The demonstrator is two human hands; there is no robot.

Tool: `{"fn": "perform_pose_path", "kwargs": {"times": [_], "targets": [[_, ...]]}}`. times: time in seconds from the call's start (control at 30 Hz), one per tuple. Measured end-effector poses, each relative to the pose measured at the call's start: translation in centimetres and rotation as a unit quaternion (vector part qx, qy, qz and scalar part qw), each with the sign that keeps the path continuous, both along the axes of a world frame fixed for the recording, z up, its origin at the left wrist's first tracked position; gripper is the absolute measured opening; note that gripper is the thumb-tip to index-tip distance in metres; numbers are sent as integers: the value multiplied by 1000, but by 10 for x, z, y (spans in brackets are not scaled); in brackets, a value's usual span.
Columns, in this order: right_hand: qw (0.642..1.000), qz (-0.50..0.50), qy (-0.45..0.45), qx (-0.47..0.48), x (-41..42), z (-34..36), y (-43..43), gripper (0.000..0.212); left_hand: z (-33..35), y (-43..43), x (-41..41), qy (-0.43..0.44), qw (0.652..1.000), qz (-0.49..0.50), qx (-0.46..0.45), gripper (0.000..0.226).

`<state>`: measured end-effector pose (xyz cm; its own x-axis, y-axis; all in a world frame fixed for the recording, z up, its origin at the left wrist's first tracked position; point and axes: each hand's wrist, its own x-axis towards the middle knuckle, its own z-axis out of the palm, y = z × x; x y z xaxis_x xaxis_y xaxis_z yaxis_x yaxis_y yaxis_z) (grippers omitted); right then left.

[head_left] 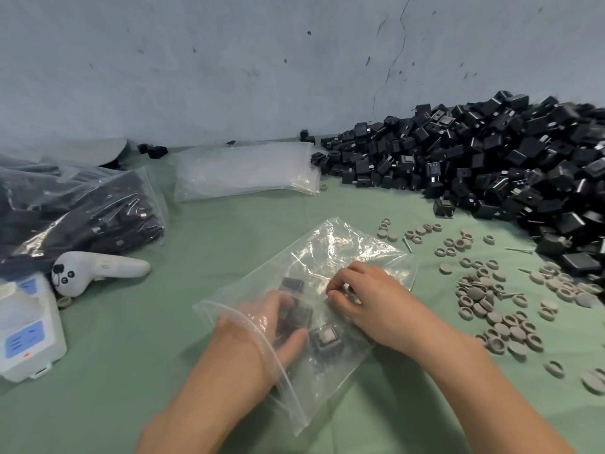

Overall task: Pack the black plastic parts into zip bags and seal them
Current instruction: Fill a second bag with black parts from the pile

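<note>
We are mid-filling: our left hand (278,326) sits inside the clear, crinkly zip bag (330,257) at lower centre, fingers curled around boxy black parts (296,314). Our right hand (370,299) pinches the film from outside, fingertips nearly closed. Next — release, withdraw, fetch more from the glossy pile (491,165) at right.

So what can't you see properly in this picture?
- Head view: left hand is inside the zip bag; glare and blur hide its grip and the part count.
- Right hand: curled fingertips hide what they pinch.
- Full bags: cut off by the left edge.
- Black parts pile: runs off the right edge.
</note>
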<state>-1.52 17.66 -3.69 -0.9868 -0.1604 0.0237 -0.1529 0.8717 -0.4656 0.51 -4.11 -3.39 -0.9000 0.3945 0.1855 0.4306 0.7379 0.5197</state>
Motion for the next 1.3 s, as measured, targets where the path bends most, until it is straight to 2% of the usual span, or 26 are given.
{"fn": "perform_pose_path", "kwargs": {"times": [0.2, 0.37, 0.47, 0.53, 0.67, 0.77, 0.8, 0.87, 0.97, 1.1, 1.2, 1.3], "targets": [[1000, -3, -5, -8, 0, 0, -1, 22, -1, -1, 1, -6, 999, -44, 4, 27], [1000, -6, -7, -8, 0, 1, -1, 22, -4, 9, -18, -29, 1000, 3, 3, 31], [1000, -4, -5, -10, 0, 1, 0, 22, -3, 14, -27, -55, 996, 55, -43, 17], [1000, -3, -4, -11, 0, 0, 0, 21, -4, 17, -27, -46, 993, 84, -67, 14], [1000, -3, -7, -17, 0, 0, 1, 20, -3, 17, -20, -5, 994, 100, -51, 10], [1000, -4, -9, -15, 0, 0, 1, 21, -1, 12, -13, 65, 997, 51, 2, 7], [1000, -4, -9, -13, 0, 0, 1, 22, 0, 10, -9, 85, 996, 26, 7, 10], [1000, -5, -9, -12, 0, 0, 0, 23, 2, 10, -5, 104, 994, -17, -26, 31], [1000, -8, -10, -7, -1, 1, -1, 22, -2, 12, -1, 39, 993, -34, -110, 62], [1000, -9, -10, -9, 0, 1, -2, 22, -1, 13, -1, 44, 992, -60, -104, 43], [1000, -8, -11, -12, 0, 2, -1, 22, -2, 12, 1, 59, 993, -67, -72, 49], [1000, -7, -10, -17, 0, 2, 0, 21, -6, 14, 4, 45, 997, -35, -54, 41]]}}
